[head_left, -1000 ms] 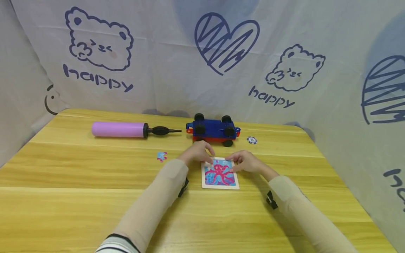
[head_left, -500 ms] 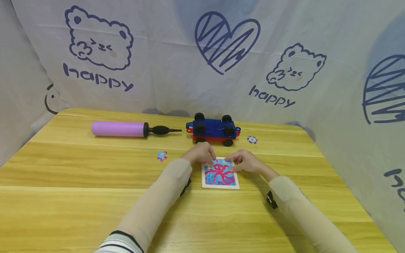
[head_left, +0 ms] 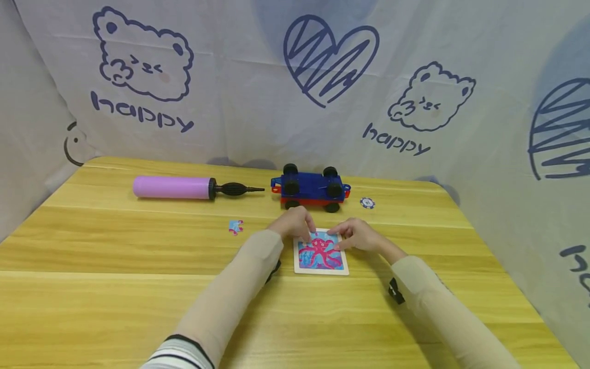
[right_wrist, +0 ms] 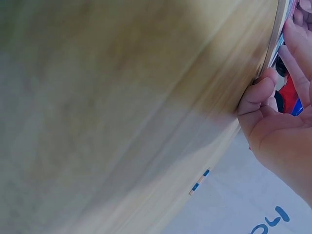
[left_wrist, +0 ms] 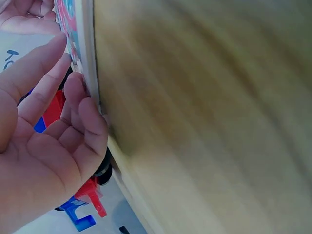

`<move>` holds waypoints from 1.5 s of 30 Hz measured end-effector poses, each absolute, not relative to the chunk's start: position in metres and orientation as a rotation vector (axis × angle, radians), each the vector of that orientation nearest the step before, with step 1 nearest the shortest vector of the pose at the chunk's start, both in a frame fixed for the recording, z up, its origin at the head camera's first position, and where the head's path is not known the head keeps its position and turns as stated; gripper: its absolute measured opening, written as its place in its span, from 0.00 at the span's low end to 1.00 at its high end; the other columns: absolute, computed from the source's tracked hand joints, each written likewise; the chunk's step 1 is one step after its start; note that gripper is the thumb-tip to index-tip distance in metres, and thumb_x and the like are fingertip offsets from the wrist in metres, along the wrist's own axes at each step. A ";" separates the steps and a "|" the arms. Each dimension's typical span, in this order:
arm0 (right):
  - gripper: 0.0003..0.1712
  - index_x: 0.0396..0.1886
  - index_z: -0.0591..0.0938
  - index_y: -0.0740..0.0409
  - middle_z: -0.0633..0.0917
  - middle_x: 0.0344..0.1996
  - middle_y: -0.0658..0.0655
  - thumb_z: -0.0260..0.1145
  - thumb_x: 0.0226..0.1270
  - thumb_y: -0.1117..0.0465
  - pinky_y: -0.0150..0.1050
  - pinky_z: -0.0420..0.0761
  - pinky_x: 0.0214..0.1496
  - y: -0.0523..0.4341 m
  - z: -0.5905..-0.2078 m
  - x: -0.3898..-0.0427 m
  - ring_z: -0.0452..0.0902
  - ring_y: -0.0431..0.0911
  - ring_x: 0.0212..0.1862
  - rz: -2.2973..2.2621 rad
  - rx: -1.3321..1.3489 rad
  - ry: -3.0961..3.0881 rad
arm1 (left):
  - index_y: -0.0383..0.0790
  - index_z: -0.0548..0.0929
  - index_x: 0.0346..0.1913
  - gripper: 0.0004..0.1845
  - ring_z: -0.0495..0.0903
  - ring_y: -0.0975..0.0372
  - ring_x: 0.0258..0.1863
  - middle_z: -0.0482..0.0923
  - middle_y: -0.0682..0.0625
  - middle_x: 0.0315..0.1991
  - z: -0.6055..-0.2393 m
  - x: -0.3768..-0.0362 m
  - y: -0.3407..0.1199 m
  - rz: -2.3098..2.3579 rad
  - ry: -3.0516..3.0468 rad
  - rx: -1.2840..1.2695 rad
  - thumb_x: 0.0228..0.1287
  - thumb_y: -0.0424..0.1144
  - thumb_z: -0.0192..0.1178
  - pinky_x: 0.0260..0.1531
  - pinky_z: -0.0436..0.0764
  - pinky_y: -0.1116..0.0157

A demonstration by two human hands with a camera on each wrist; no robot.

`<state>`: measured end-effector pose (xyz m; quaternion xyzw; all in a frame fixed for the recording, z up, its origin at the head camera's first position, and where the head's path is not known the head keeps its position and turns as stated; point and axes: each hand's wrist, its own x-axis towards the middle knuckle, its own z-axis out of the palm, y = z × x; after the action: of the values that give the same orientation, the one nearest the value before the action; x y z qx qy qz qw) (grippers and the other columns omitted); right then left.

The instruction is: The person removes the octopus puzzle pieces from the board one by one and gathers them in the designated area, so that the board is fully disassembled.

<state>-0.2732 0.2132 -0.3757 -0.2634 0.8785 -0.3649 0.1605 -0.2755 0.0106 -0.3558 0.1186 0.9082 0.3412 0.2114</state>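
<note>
Pink octopus puzzle (head_left: 320,252): both hands' straight fingers (left_wrist: 73,92) touch it (head view alone shows picture).

Beige sleeves (head_left: 230,292), striped cuff, black wrist straps, bare hands

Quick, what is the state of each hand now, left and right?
Left hand: open, fingertips pressing on the octopus puzzle.
Right hand: open, fingers touching the puzzle's right edge.
</note>
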 end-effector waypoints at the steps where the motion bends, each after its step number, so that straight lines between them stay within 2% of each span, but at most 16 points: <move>1: 0.20 0.44 0.79 0.70 0.74 0.24 0.53 0.68 0.49 0.71 0.29 0.59 0.21 0.213 -0.376 -0.273 0.58 0.42 0.20 -1.042 -0.754 2.508 | 0.38 0.83 0.30 0.08 0.69 0.59 0.29 0.75 0.50 0.31 -0.356 -0.275 0.011 0.951 2.523 0.325 0.43 0.28 0.68 0.27 0.70 0.68; 6: 0.19 0.44 0.80 0.70 0.77 0.28 0.54 0.68 0.49 0.72 0.29 0.59 0.21 0.213 -0.376 -0.273 0.58 0.41 0.20 -1.047 -0.746 2.508 | 0.39 0.82 0.30 0.10 0.70 0.59 0.29 0.74 0.50 0.31 -0.355 -0.273 0.012 0.927 2.537 0.319 0.41 0.28 0.70 0.27 0.70 0.68; 20: 0.19 0.44 0.79 0.72 0.70 0.18 0.49 0.68 0.48 0.72 0.29 0.58 0.19 0.214 -0.378 -0.274 0.57 0.40 0.17 -1.074 -0.754 2.491 | 0.39 0.80 0.30 0.11 0.69 0.58 0.31 0.74 0.50 0.32 -0.354 -0.274 0.015 0.889 2.543 0.287 0.41 0.28 0.70 0.28 0.69 0.67; 26: 0.19 0.44 0.79 0.71 0.76 0.23 0.53 0.68 0.49 0.72 0.29 0.58 0.19 0.212 -0.375 -0.273 0.57 0.40 0.18 -1.074 -0.718 2.491 | 0.37 0.79 0.30 0.13 0.70 0.58 0.31 0.73 0.49 0.33 -0.358 -0.277 0.016 0.938 2.543 0.303 0.38 0.25 0.70 0.26 0.71 0.68; 31: 0.19 0.44 0.79 0.71 0.78 0.27 0.55 0.68 0.49 0.72 0.29 0.58 0.20 0.212 -0.374 -0.272 0.57 0.40 0.18 -1.062 -0.713 2.496 | 0.36 0.79 0.29 0.14 0.70 0.59 0.27 0.73 0.49 0.28 -0.359 -0.277 0.014 1.020 2.515 0.318 0.37 0.23 0.69 0.23 0.71 0.69; 36: 0.19 0.45 0.79 0.70 0.78 0.28 0.55 0.68 0.49 0.71 0.29 0.58 0.20 0.212 -0.375 -0.272 0.58 0.40 0.18 -1.060 -0.700 2.499 | 0.33 0.80 0.29 0.10 0.69 0.61 0.22 0.74 0.49 0.24 -0.361 -0.277 0.011 1.118 2.486 0.325 0.40 0.22 0.66 0.20 0.70 0.71; 40: 0.19 0.45 0.79 0.70 0.78 0.27 0.56 0.68 0.49 0.71 0.29 0.58 0.20 0.212 -0.374 -0.272 0.58 0.41 0.19 -1.062 -0.703 2.498 | 0.34 0.81 0.28 0.06 0.69 0.62 0.23 0.75 0.50 0.23 -0.362 -0.278 0.010 1.169 2.501 0.342 0.43 0.24 0.66 0.20 0.69 0.72; 45: 0.19 0.45 0.78 0.71 0.81 0.36 0.61 0.67 0.50 0.72 0.29 0.59 0.20 0.213 -0.375 -0.272 0.58 0.41 0.19 -1.074 -0.715 2.482 | 0.34 0.82 0.26 0.04 0.70 0.62 0.24 0.77 0.50 0.23 -0.363 -0.280 0.011 1.207 2.519 0.352 0.44 0.26 0.66 0.23 0.71 0.72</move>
<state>-0.2719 0.2127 -0.3750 -0.2517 0.8742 -0.3782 0.1713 -0.2797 0.0107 -0.3635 0.1235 0.8829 0.4231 0.1623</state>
